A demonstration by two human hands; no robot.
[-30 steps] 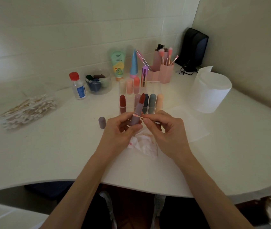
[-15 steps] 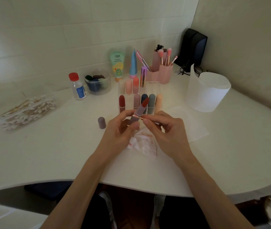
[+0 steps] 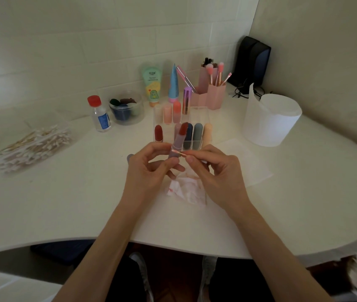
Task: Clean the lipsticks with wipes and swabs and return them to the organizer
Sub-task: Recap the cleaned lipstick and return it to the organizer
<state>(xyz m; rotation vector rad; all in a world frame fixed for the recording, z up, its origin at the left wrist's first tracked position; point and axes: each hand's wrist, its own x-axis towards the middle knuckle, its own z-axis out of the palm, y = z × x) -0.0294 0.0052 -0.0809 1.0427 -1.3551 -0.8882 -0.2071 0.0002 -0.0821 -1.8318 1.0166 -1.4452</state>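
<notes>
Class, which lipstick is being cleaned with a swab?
The mauve lipstick with the red tip, gripped by the left hand; the swab touches it alone.

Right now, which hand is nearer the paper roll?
Right. The right hand sits below-left of the paper roll, pinching the swab; left hand is farther left, holding the lipstick.

Two hands (image 3: 149,171) (image 3: 216,173), two tubes (image 3: 152,86) (image 3: 173,83), one bottle (image 3: 100,115)

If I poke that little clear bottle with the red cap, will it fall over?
Probably, if poked near the top: the small clear bottle with the red cap stands upright, tall and narrow. Once down it would likely roll, since its body looks round. It seems like light plastic, so a low push may just slide it.
</notes>
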